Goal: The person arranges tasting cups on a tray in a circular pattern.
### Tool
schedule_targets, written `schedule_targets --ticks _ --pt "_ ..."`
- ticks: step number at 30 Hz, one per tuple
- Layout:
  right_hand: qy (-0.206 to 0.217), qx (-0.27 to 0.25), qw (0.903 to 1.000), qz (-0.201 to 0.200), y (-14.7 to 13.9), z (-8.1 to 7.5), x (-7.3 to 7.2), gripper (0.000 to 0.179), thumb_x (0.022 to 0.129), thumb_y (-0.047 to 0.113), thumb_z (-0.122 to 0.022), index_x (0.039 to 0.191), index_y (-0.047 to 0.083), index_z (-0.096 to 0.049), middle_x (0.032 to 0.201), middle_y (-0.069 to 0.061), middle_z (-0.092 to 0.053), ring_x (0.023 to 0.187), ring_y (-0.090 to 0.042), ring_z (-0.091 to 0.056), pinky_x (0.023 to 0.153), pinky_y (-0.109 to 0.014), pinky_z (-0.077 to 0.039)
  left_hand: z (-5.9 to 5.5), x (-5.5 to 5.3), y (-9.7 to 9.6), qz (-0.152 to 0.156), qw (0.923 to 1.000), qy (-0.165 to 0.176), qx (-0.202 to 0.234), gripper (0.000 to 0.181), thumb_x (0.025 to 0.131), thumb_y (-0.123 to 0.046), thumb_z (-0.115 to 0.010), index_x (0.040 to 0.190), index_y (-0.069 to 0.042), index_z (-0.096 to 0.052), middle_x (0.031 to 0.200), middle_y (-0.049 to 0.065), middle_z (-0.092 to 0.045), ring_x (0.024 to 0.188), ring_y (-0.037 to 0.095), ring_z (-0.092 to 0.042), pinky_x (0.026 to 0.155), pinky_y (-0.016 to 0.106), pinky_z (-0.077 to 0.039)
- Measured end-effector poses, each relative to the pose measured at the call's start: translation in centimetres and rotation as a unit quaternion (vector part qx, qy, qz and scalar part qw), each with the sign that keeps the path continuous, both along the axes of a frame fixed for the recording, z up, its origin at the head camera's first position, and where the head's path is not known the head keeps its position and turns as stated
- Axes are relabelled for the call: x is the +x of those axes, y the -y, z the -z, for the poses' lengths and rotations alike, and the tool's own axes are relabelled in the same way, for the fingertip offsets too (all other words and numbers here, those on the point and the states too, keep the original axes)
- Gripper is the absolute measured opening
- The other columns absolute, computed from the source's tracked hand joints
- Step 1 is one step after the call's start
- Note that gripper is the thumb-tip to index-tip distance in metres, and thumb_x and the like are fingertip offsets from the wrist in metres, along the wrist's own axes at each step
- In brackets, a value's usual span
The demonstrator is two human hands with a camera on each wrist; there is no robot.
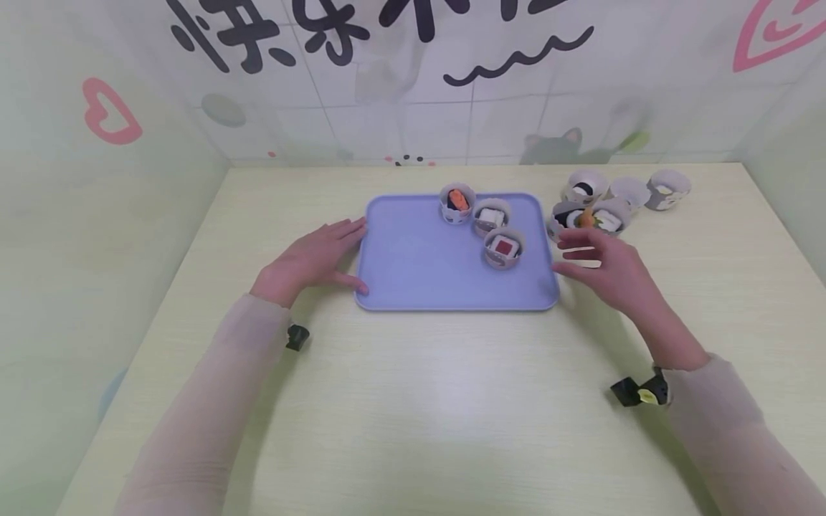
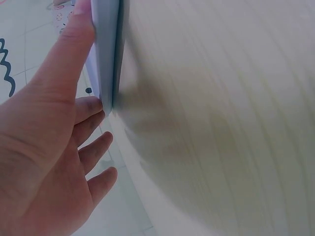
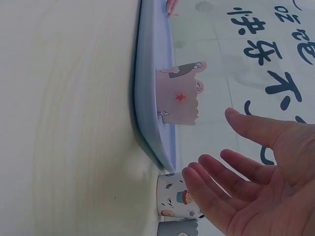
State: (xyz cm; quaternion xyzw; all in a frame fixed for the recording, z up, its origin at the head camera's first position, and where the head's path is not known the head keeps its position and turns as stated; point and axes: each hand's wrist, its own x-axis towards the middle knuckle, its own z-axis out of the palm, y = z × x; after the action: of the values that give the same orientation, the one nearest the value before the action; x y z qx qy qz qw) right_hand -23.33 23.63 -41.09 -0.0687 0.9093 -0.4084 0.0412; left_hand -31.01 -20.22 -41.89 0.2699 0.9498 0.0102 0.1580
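Blue tray (image 1: 419, 283) at frame centre, long axis running left to right. Left hand (image 1: 312, 258) at its left edge, fingers extended, thumb touching rim. Right hand (image 1: 603, 269) just beside right edge, fingers apart, gripping nothing; rim contact unclear. Outer cups (image 1: 611, 216) just above right hand in frame, far nearer it than left. Three inner cups (image 1: 495, 259) in tray's upper right.

Tray (image 1: 419, 265) glows plain lilac-blue! Cup (image 3: 178, 105) on it shows pale pink, red star. Cup (image 3: 172, 195) beside tray: white, teal-and-red print. Sushi-like piece (image 1: 504, 247) flashes dark red square on white; another (image 1: 457, 200), orange over black. Table (image 1: 413, 408) cream, faintly streaked. Wall (image 1: 400, 129) white, grey grid lines, black lettering (image 1: 423, 21), pink heart (image 1: 132, 130). Sleeve (image 1: 200, 408) pale pinkish.
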Motion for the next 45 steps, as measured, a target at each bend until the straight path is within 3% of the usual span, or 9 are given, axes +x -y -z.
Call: schedule_targets --ticks 7,10,14,19,27,29,32,36,45 --pt "-0.004 0.015 0.9995 0.026 -0.9 -0.3 0.0 0.052 0.094 0.030 -0.070 0.135 0.002 -0.055 0.137 -0.020 -0.061 0.118 -0.036 -0.064 0.075 0.003 -0.043 0.0 0.0 0.1 -0.001 1.0000 -0.002 0.000 0.113 0.078 -0.060 -0.075 0.159 -0.003 -0.020 0.168 0.014 -0.016 0.154 0.039 -0.016 0.129 0.052 -0.017" --pt "-0.012 0.017 0.9990 0.039 -1.3 -0.5 -0.1 0.051 0.093 0.031 -0.071 0.134 0.002 -0.056 0.135 -0.019 -0.062 0.105 -0.008 -0.069 0.075 0.003 -0.043 0.0 0.1 0.1 -0.001 1.0000 -0.002 -0.001 0.113 0.078 -0.060 -0.075 0.159 -0.003 -0.019 0.168 0.015 -0.016 0.154 0.039 -0.016 0.129 0.052 -0.017" --pt "-0.022 0.017 0.9978 0.060 -1.9 -0.7 -0.3 0.051 0.093 0.031 -0.072 0.134 0.004 -0.057 0.135 -0.019 -0.062 0.089 0.025 -0.049 0.073 0.003 -0.043 0.0 0.1 0.1 -0.001 1.0000 -0.001 -0.002 0.113 0.079 -0.060 -0.075 0.159 -0.003 -0.019 0.168 0.015 -0.016 0.154 0.039 -0.016 0.129 0.052 -0.016" --pt "-0.025 0.022 0.9952 0.093 -2.7 -1.0 -0.7 0.053 0.093 0.033 -0.071 0.136 0.006 -0.054 0.135 -0.015 -0.060 0.087 0.027 -0.046 0.071 0.004 -0.042 0.0 0.1 0.1 -0.002 1.0000 0.000 -0.003 0.114 0.078 -0.061 -0.075 0.159 -0.003 -0.019 0.168 0.015 -0.015 0.154 0.040 -0.016 0.129 0.053 -0.017" --pt "-0.040 0.019 0.9888 0.143 -4.3 -1.0 -1.6 0.061 0.091 0.039 -0.072 0.139 0.007 -0.052 0.126 0.004 -0.061 0.088 0.024 -0.045 0.070 0.006 -0.042 0.0 0.1 0.0 0.001 1.0000 -0.004 -0.004 0.113 0.078 -0.061 -0.074 0.159 -0.003 -0.019 0.168 0.015 -0.016 0.154 0.039 -0.016 0.129 0.052 -0.017" --pt "-0.041 0.021 0.9875 0.151 -4.6 -1.0 -1.8 0.062 0.092 0.040 -0.071 0.140 0.007 -0.051 0.128 -0.001 -0.061 0.092 0.020 -0.049 0.070 0.006 -0.042 0.0 0.1 0.0 0.002 1.0000 -0.005 -0.004 0.113 0.078 -0.061 -0.074 0.159 -0.003 -0.019 0.168 0.015 -0.016 0.154 0.039 -0.016 0.129 0.052 -0.017" --pt "-0.030 0.023 0.9862 0.161 -5.0 -1.0 -2.3 0.065 0.093 0.042 -0.068 0.143 0.006 -0.048 0.137 -0.011 -0.058 0.111 -0.004 -0.063 0.070 0.006 -0.041 -0.1 0.1 0.0 0.001 1.0000 -0.006 -0.005 0.113 0.078 -0.061 -0.075 0.159 -0.003 -0.019 0.168 0.015 -0.016 0.154 0.039 -0.016 0.129 0.052 -0.017" --pt "-0.010 0.025 0.9846 0.173 -5.3 -1.0 -2.9 0.070 0.094 0.044 -0.065 0.148 0.005 -0.042 0.146 -0.019 -0.052 0.131 -0.038 -0.055 0.069 0.006 -0.038 -0.1 0.1 0.0 0.001 1.0000 -0.004 -0.006 0.113 0.078 -0.061 -0.075 0.159 -0.003 -0.019 0.168 0.015 -0.016 0.154 0.040 -0.016 0.129 0.053 -0.017" --pt "0.030 0.028 0.9838 0.175 -6.4 0.0 -3.8 0.079 0.094 0.048 -0.063 0.151 0.002 -0.035 0.148 -0.023 -0.046 0.134 -0.043 -0.050 0.068 0.004 -0.037 -0.3 0.2 -0.1 0.004 1.0000 -0.005 -0.007 0.113 0.079 -0.060 -0.075 0.158 -0.002 -0.020 0.167 0.015 -0.017 0.153 0.040 -0.017 0.128 0.053 -0.018"
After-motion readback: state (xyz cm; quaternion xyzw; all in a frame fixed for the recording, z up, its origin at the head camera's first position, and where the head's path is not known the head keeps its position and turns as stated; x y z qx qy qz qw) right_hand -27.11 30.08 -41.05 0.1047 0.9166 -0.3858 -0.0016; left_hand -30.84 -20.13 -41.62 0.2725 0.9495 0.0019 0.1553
